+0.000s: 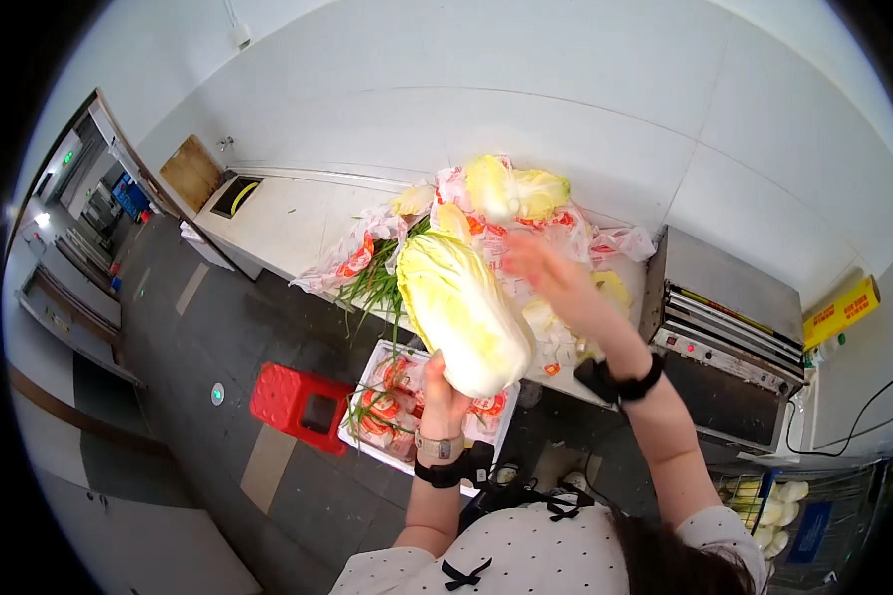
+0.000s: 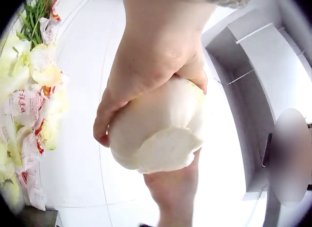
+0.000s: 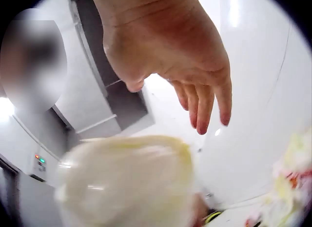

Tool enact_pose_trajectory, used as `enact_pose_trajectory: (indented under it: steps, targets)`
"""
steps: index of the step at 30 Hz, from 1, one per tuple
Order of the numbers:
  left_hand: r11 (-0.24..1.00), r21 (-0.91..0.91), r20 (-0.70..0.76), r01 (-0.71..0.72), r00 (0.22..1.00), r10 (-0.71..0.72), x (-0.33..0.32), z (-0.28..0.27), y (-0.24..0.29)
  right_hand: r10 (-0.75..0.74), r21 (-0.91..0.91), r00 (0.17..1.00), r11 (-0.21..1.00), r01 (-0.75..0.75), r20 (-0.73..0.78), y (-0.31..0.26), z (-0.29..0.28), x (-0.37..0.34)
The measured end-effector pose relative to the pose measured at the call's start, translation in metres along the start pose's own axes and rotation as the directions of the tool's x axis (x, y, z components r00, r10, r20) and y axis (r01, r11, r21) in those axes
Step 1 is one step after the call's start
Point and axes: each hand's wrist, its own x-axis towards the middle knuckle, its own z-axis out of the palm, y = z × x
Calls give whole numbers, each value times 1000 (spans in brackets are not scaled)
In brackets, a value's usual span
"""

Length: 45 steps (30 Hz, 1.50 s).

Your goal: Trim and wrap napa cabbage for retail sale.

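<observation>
A large napa cabbage [image 1: 458, 312], pale yellow at its leafy end and white at its base, is held up in front of the body. My left hand [image 1: 444, 399] grips it low on one side. In the left wrist view its cut stem end [image 2: 168, 146] faces the camera, with thumb and fingers spread round the sides. My right hand [image 1: 556, 278] is raised beside the cabbage, fingers extended and holding nothing. The right wrist view shows that hand [image 3: 180, 66] apart from the cabbage [image 3: 126, 183].
Loose cabbage leaves [image 1: 541, 193] and printed plastic bags [image 1: 620, 243] cover part of the counter [image 1: 293, 213], beside green stalks [image 1: 372, 283]. Below stand a white box [image 1: 511, 407] of bagged goods and a red stool [image 1: 288, 402]. A metal appliance [image 1: 729, 288] and a cart of cabbages [image 1: 784, 511] are at right.
</observation>
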Motion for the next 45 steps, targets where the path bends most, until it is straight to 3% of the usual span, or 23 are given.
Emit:
enact_pose_trajectory:
  steps: [3,7,9,12,15,18,21,24,27,30,33,36,42,45]
  targets:
    - [995,98,15,-24,1000,23,6,-13,-4,-100,-482,991,875,47,-86,-44,39,-41]
    - [993,119,35,-27,999,23,5,-6,-10,-287,-724,944,685,81,-166,-40,45,-50]
    - [988,142,68,-63,996,54,4,-1,-13,-386,-818,911,565,110,-144,-38,44,-52]
    - [979,187,93,-84,993,67,-1,11,-13,-423,-922,905,366,127,-44,-41,42,-58]
    - [970,214,128,-111,988,85,-4,12,-19,-394,-895,912,438,80,-111,-55,44,-68]
    - [955,271,124,-116,989,85,-8,21,-22,-387,-906,916,417,75,-102,-55,42,-74]
    - [946,298,165,-131,983,84,-9,23,-27,-216,-904,968,428,-26,-130,-60,32,-77]
    - [949,292,206,-120,977,60,-6,22,-36,-220,-871,958,487,-57,-186,-63,25,-82]
    - [966,235,213,-104,976,53,-6,32,-41,-288,-896,923,429,-114,-255,-60,27,-85]
    - [956,264,181,-128,980,81,-9,38,-43,-463,-910,841,407,-81,-282,-43,24,-83]
    - [952,274,160,-134,983,93,-9,36,-47,-119,-789,898,537,-299,-422,-55,21,-87]
    - [942,318,112,-110,991,77,-9,36,-51,-178,-753,910,632,-185,-373,-21,14,-87]
    - [922,374,86,-104,993,77,-17,34,-49,-220,-761,920,638,-116,-324,-7,12,-97]
    - [926,367,108,-82,993,45,-28,36,-43,-208,-603,860,786,-136,-465,-6,8,-98]
